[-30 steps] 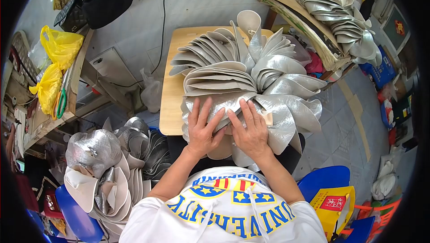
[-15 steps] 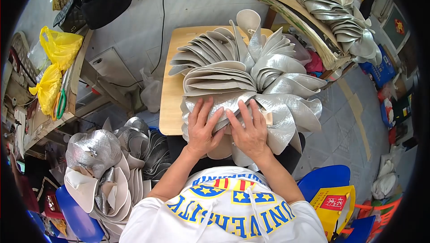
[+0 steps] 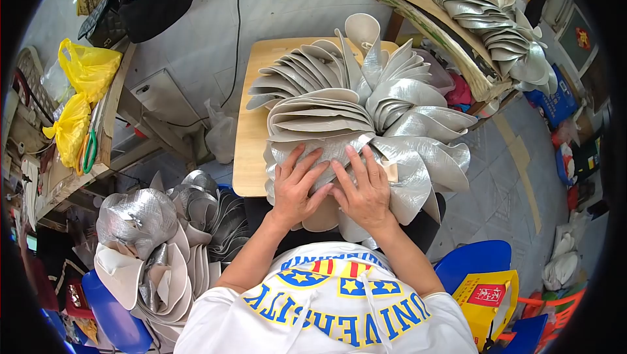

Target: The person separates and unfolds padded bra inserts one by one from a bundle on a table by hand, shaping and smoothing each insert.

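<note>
Lying heaped across the near and right parts of a wooden tabletop [image 3: 251, 158], curved silver-and-cream sheets [image 3: 385, 109] fan out in several overlapping bundles, some showing shiny faces and others pale edges, and spill past the table's right and near edges. At the near side of the heap, the left hand [image 3: 297, 187] and the right hand [image 3: 362, 194] lie palm down on a silvery sheet, side by side, with fingers spread and pointing to the far side; neither is closed around anything. Their thumbs come close together, though whether they touch I cannot tell. Just right of the right hand's fingers is a small cream patch [image 3: 392, 172]. Both forearms reach in from a white shirt [image 3: 326, 302] with blue and yellow lettering at the near edge. To the near left, another pile of similar sheets [image 3: 140, 223] sits beside a blue chair [image 3: 114, 308]; at the far right, a third stack [image 3: 483, 24] rests on a raised board. On the left, yellow plastic bags [image 3: 88, 70] and a green-handled tool [image 3: 90, 151] lie on a wooden bench [image 3: 104, 128], with a black bag [image 3: 157, 4] farther back. Near right, a yellow bag [image 3: 483, 302] stands against another blue chair [image 3: 473, 259].
</note>
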`<state>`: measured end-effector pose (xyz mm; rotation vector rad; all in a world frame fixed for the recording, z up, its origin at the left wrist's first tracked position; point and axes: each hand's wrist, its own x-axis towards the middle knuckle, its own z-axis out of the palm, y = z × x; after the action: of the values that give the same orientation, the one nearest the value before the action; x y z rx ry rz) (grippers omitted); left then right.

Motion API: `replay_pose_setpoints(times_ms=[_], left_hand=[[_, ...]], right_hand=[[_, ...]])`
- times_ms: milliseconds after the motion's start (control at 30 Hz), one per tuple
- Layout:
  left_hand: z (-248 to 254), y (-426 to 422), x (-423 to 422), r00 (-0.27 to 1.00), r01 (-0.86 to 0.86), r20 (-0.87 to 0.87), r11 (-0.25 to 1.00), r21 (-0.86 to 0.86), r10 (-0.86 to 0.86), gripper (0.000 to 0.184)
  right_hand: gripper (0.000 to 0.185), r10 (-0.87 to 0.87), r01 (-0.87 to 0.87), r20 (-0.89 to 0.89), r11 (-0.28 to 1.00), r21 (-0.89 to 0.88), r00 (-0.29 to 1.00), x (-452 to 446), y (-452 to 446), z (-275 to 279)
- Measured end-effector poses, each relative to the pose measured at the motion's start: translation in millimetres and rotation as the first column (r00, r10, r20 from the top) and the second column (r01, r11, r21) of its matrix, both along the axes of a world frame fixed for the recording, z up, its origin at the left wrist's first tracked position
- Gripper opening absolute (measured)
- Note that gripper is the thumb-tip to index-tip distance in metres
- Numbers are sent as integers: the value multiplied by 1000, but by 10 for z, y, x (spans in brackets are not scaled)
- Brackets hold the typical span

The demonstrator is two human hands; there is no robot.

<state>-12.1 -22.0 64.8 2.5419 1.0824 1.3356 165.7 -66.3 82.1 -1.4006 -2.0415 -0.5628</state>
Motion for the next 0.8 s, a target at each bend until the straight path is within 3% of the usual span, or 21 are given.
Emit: replay_pose_setpoints(times_ms=[100, 267, 500, 700, 800], left_hand=[[-26, 8, -4, 999, 7, 35, 1000, -4, -7, 48], [-8, -39, 19, 983, 31, 179, 999, -18, -27, 57], [-112, -41, 6, 991, 7, 130, 998, 70, -16, 65], [-194, -35, 17, 991, -79, 115, 988, 134, 64, 62], [-139, -25, 16, 997, -65, 56, 996, 67, 61, 58]], right_hand=[[51, 33, -30, -42, 997, 69, 999, -10, 18, 3], [53, 24, -22, 56, 999, -44, 998, 30, -5, -11], [51, 71, -55, -98, 987, 152, 993, 0, 34, -28], [48, 16, -14, 64, 999, -31, 998, 2, -4, 28], [47, 38, -39, 14, 998, 45, 999, 6, 18, 10]])
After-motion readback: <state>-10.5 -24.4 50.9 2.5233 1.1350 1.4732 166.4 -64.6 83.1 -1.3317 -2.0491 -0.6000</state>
